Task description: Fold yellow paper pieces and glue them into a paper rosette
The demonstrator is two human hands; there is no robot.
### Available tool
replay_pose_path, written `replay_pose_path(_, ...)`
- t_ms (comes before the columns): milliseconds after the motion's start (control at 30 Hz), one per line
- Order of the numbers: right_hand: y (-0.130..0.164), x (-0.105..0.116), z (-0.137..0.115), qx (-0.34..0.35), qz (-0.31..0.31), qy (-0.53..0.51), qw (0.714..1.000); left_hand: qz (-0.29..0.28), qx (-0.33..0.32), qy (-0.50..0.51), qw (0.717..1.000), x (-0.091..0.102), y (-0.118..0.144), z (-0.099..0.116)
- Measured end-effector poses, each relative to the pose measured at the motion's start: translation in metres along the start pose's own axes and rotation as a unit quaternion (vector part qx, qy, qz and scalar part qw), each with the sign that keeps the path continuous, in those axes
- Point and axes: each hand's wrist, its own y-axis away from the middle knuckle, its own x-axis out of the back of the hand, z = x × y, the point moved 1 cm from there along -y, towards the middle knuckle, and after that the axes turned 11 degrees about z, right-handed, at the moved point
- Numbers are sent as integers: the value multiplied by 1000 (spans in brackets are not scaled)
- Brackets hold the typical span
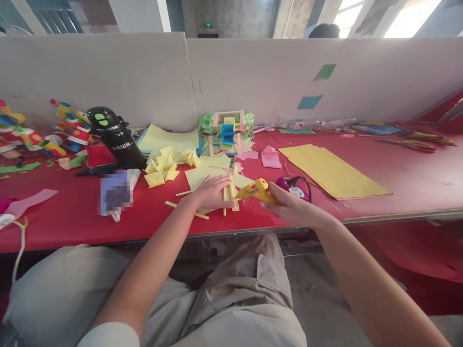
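Red table (pixel 144 226) stretches across the scene I watch remotely. Yellow sheets (pixel 333 173) lie to the right, a black bottle (pixel 121 144) stands far left. My right hand (pixel 289 206) grips a yellow glue gun (pixel 257 189) near the middle; left of it, my left hand (pixel 211 192) spreads its fingers onto slim yellow paper sticks (pixel 232 192).

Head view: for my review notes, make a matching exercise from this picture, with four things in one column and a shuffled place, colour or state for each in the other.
Things:
1. glue gun
2. bottle
3. power socket
4. yellow paper sticks by the gun's tip

Descriptions:
A. purple with a white face
B. at the thumb and fingers of the left hand
C. black, marked DAWN
D. held in the right hand

Pairs: 1-D, 2-C, 3-A, 4-B
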Motion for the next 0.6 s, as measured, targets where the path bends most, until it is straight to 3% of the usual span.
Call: replay_pose_path(600,22,3,-4,11,-9,33,999,9,0,5,1000,-3,-2,-2)
